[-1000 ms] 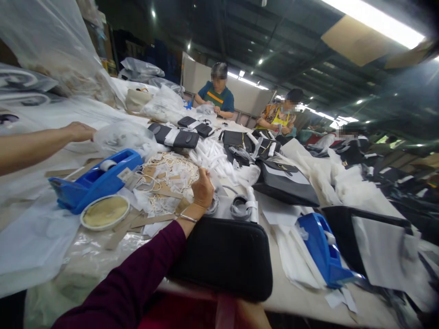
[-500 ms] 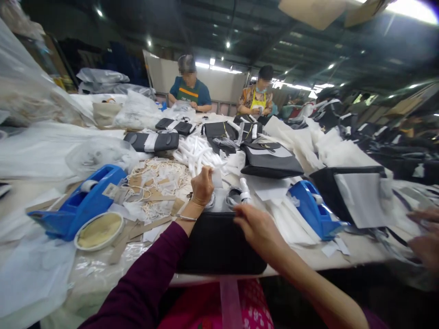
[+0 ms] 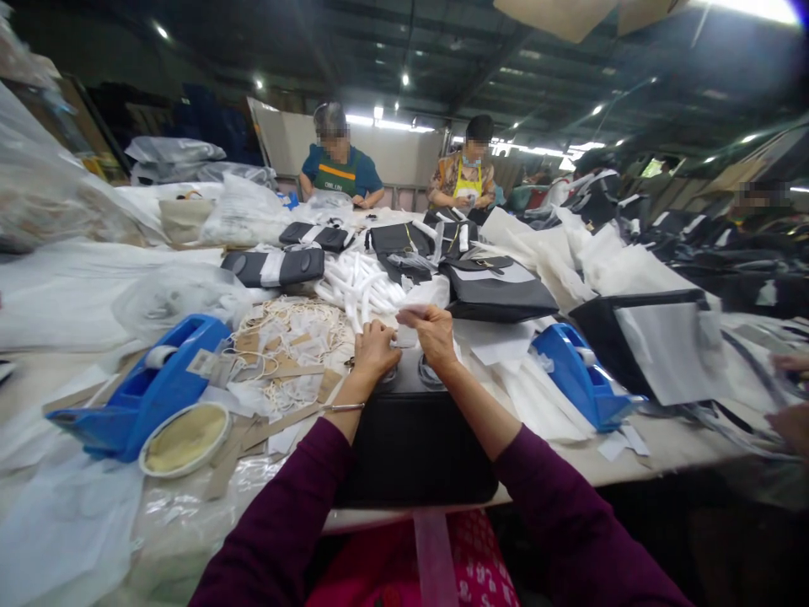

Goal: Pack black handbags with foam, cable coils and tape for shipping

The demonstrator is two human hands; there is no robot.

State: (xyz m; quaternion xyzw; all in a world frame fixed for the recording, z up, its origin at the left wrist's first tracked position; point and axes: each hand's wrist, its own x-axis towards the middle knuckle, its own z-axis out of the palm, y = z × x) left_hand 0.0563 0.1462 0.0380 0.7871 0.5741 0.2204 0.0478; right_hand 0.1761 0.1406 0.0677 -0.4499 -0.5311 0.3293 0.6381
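Observation:
A black bag (image 3: pixel 417 451) lies at the table's front edge, between my forearms. Over its far end, my left hand (image 3: pixel 375 351) is closed, its fingertips turned down by a coiled grey strap; what they hold is hidden. Beside it and slightly higher, my right hand (image 3: pixel 436 339) pinches a piece of thin white wrapping sheet (image 3: pixel 426 295). Below my right hand, another loop of wrapped strap (image 3: pixel 430 371) rests on the bag's grey far part.
Blue tape dispensers (image 3: pixel 148 384) (image 3: pixel 581 375) stand on both sides. At left are a round tub (image 3: pixel 185 438) and a heap of corded tags (image 3: pixel 291 346). White foam tubes (image 3: pixel 360 287) and a black bag (image 3: pixel 499 287) lie beyond my hands. Two co-workers (image 3: pixel 341 173) (image 3: pixel 464 177) are across the table.
My right hand has moved up and away from me, from the bag's far edge to the white sheet. My left hand has dropped lower, toward the strap. The view has shifted slightly.

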